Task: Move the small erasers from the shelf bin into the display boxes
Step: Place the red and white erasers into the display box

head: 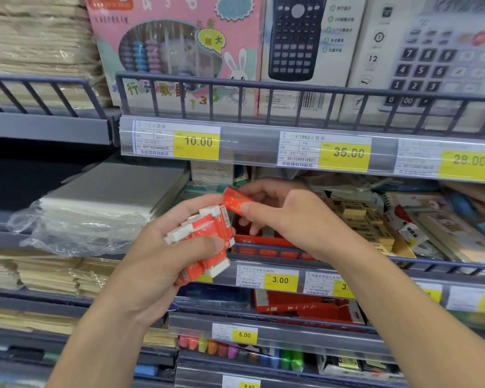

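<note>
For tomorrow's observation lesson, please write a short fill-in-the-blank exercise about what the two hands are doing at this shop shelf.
1. The left hand grips a bunch of ___ in red sleeves.
2. The right hand pinches ___ red eraser.
3. The price tag under the pink abacus box reads ___.

Missing words: erasers; one; 10.00

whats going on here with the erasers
A person is sorting small erasers at a stationery shelf. The left hand grips a bunch of red-sleeved erasers, while the right hand pinches a single red eraser above the red display box on the shelf.
</note>
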Demonstrator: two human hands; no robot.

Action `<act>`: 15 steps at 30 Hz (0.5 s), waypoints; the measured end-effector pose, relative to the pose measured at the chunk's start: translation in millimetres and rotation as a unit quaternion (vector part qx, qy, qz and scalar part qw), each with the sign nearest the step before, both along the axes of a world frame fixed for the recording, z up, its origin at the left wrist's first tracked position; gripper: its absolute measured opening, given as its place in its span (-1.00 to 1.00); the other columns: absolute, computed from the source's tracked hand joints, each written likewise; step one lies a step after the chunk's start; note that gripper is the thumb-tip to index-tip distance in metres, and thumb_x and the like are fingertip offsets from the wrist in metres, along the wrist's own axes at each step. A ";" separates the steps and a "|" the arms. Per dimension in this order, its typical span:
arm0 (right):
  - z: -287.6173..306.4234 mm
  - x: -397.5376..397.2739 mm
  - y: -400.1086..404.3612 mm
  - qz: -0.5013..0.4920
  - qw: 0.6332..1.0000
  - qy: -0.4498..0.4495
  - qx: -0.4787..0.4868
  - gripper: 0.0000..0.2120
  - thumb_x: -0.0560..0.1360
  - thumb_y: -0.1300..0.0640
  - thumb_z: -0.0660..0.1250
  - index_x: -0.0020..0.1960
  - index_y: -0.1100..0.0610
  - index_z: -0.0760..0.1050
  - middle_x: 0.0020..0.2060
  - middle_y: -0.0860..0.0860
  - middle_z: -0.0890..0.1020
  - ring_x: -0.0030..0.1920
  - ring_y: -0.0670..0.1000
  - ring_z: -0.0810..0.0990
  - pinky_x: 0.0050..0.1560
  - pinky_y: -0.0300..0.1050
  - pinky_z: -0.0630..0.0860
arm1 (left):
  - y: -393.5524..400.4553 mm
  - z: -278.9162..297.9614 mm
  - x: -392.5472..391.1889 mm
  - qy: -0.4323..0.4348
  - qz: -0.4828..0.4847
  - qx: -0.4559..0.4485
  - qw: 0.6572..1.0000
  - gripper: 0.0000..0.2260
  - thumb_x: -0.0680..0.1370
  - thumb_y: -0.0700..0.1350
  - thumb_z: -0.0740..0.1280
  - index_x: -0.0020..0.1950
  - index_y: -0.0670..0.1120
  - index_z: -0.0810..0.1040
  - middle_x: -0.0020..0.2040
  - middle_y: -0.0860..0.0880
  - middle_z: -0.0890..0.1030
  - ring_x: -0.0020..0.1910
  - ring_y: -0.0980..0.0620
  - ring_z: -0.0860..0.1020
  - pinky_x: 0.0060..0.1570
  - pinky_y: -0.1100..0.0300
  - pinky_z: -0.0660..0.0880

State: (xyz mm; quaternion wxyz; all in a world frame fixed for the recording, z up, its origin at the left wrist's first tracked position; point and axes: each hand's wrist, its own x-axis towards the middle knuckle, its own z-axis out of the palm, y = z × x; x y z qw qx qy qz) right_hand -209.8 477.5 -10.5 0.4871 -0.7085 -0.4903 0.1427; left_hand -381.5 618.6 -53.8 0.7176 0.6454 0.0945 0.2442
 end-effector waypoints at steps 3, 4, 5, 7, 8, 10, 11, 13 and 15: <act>2.7 8.7 -7.1 -0.039 0.999 0.018 0.023 -0.83 0.51 0.07 0.45 0.08 -0.10 0.64 -0.32 -0.07 0.71 -0.22 -0.01 0.72 -0.03 0.04 0.63 | -0.9 -0.2 -0.4 0.003 0.002 0.005 1.000 -0.41 0.25 -0.09 0.60 0.29 0.12 0.67 0.19 -0.10 0.73 0.20 -0.25 0.67 0.16 -0.30 0.59; 3.2 13.1 -10.4 -0.055 0.998 0.025 0.032 -0.83 0.49 0.07 0.47 0.07 -0.10 0.65 -0.37 -0.12 0.68 -0.29 -0.07 0.69 -0.17 -0.12 0.61 | -1.0 0.0 -0.7 0.003 0.003 0.008 1.000 -0.41 0.25 -0.08 0.59 0.29 0.13 0.67 0.22 -0.07 0.72 0.22 -0.24 0.67 0.18 -0.32 0.58; 3.4 18.0 -13.6 -0.068 0.996 0.036 0.045 -0.84 0.47 0.08 0.50 0.04 -0.07 0.66 -0.40 -0.18 0.64 -0.38 -0.16 0.62 -0.30 -0.29 0.50 | -1.1 0.4 -0.9 0.003 0.003 0.010 1.000 -0.41 0.25 -0.08 0.59 0.29 0.13 0.67 0.24 -0.04 0.71 0.23 -0.22 0.67 0.20 -0.35 0.57; 2.9 27.7 -19.7 -0.091 0.992 0.063 0.069 -0.89 0.46 0.12 0.53 -0.04 -0.02 0.66 -0.44 -0.26 0.60 -0.45 -0.28 0.54 -0.36 -0.45 0.37 | -1.1 1.0 -1.7 0.001 0.001 0.012 1.000 -0.41 0.25 -0.08 0.59 0.29 0.13 0.67 0.26 -0.02 0.70 0.23 -0.20 0.67 0.21 -0.40 0.54; 3.3 31.7 -22.3 -0.105 0.989 0.070 0.075 -0.91 0.46 0.12 0.53 -0.07 -0.03 0.65 -0.44 -0.28 0.61 -0.43 -0.31 0.54 -0.35 -0.48 0.38 | -1.0 1.3 -2.0 0.000 0.002 0.011 1.000 -0.41 0.25 -0.08 0.59 0.29 0.12 0.68 0.25 -0.02 0.70 0.23 -0.19 0.67 0.21 -0.40 0.54; 4.1 39.8 -26.4 -0.136 0.986 0.064 0.078 -0.91 0.48 0.11 0.51 -0.07 -0.05 0.64 -0.35 -0.24 0.67 -0.30 -0.30 0.61 -0.20 -0.47 0.44 | -1.4 1.7 -2.5 -0.001 0.004 0.009 1.000 -0.41 0.24 -0.08 0.59 0.28 0.11 0.68 0.25 -0.03 0.71 0.22 -0.19 0.67 0.21 -0.39 0.55; 4.0 44.5 -28.1 -0.151 0.985 0.055 0.067 -0.90 0.49 0.09 0.50 -0.03 -0.05 0.63 -0.26 -0.18 0.70 -0.19 -0.21 0.65 -0.07 -0.38 0.49 | -1.6 1.9 -2.4 -0.001 0.005 0.009 1.000 -0.41 0.24 -0.08 0.59 0.28 0.11 0.68 0.25 -0.03 0.71 0.22 -0.19 0.68 0.20 -0.37 0.56; 4.2 53.1 -30.6 -0.173 0.985 -0.009 0.005 -0.86 0.52 0.00 0.45 0.08 -0.09 0.60 -0.13 -0.15 0.69 -0.08 -0.15 0.65 0.02 -0.34 0.50 | -2.3 2.2 -2.3 -0.002 0.006 0.008 1.000 -0.41 0.24 -0.09 0.59 0.28 0.11 0.68 0.24 -0.03 0.71 0.22 -0.19 0.67 0.19 -0.34 0.58; 4.2 59.4 -30.7 -0.176 0.978 -0.095 -0.065 -0.85 0.55 -0.02 0.41 0.10 -0.16 0.52 -0.14 -0.24 0.63 -0.14 -0.26 0.58 -0.14 -0.52 0.41 | -3.0 2.6 -2.2 -0.001 0.006 0.007 1.000 -0.41 0.24 -0.09 0.59 0.28 0.11 0.69 0.24 -0.02 0.71 0.22 -0.18 0.68 0.21 -0.33 0.57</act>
